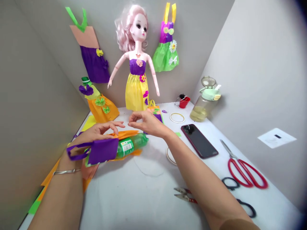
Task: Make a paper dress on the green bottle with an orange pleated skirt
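Observation:
A green plastic bottle [137, 142] lies on its side on the white table [124, 198], partly wrapped in a purple piece with a purple strap [103, 151]. Orange material [127, 133] shows along both sides of the bottle. Just behind it, my left hand [103, 129] reaches over with fingers stretched out, its palm close to the orange material. My right hand [147, 123] is raised past the bottle's far side, thumb and fingertips pinched together. Whatever sits in that pinch, if anything, is too small to make out.
A dressed doll [137, 64] stands at the back, beside a bottle in an orange skirt [103, 110]. Rightward lie a phone [199, 140], red-handled scissors [242, 169], pliers [184, 194], tape rolls [177, 118] and a water bottle [202, 105]. Small dresses [166, 48] hang on the wall.

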